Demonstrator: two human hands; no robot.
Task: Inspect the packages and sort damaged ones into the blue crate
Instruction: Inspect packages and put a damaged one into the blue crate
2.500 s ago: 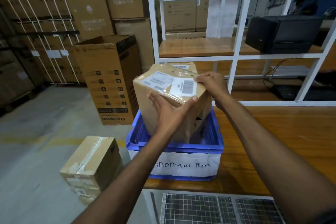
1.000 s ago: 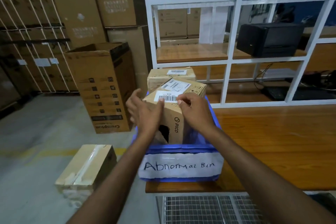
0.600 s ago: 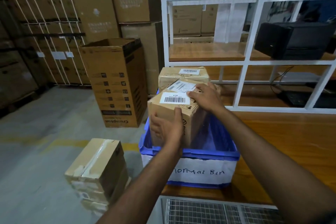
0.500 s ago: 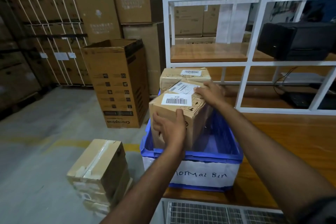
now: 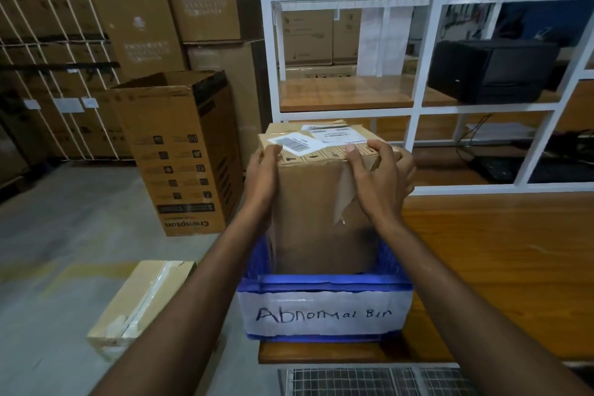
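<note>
A tall brown cardboard package [image 5: 315, 202] with two white labels on top stands upright in the blue crate [image 5: 324, 283], which carries a paper sign reading "Abnormal Bin". A strip of its front is torn and peels away. My left hand [image 5: 262, 177] grips its upper left edge, thumb on top. My right hand [image 5: 379, 177] grips the upper right corner, fingers curled over the top edge. The rest of the crate's inside is hidden behind the package.
The crate sits at the left end of a wooden table [image 5: 498, 267]. A taped box [image 5: 141, 305] lies on the floor at the left, near a tall open carton [image 5: 176, 151]. A white shelf frame [image 5: 418, 112] with a black printer [image 5: 491, 71] stands behind.
The package now stands taller in the crate with its torn front facing me. Both hands have shifted to its upper corners. The second box behind it is hidden from view.
</note>
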